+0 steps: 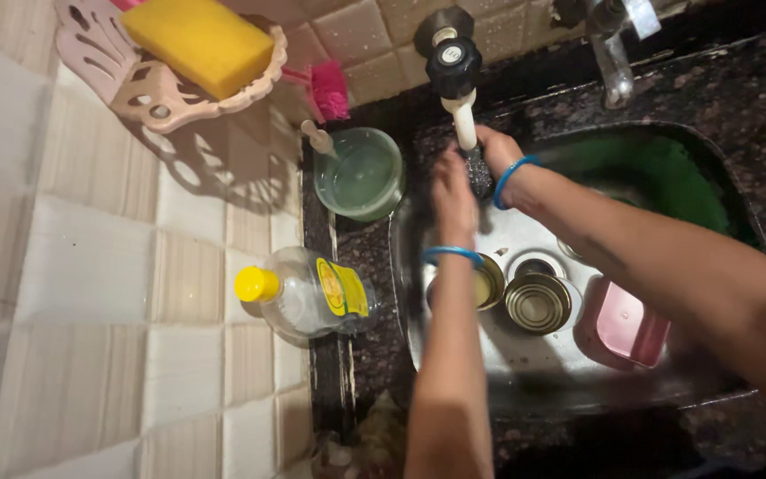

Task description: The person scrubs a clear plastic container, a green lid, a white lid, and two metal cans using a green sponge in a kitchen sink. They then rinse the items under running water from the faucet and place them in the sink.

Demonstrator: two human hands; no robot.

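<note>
You are holding both hands under the tap (463,111), left hand (452,197) spread, right hand (495,149) gripping a dark object (480,173) between them.

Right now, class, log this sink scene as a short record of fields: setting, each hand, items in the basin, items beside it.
Setting: steel sink set in a dark stone counter, seen from above
Left hand: raised under the tap, blue bangle on the wrist
Right hand: by the tap spout, against a dark object; grip unclear
In basin: two round steel cups, pink container
Beside basin: clear bottle with yellow cap, green bowl
On wall: yellow sponge in a pink holder
</note>
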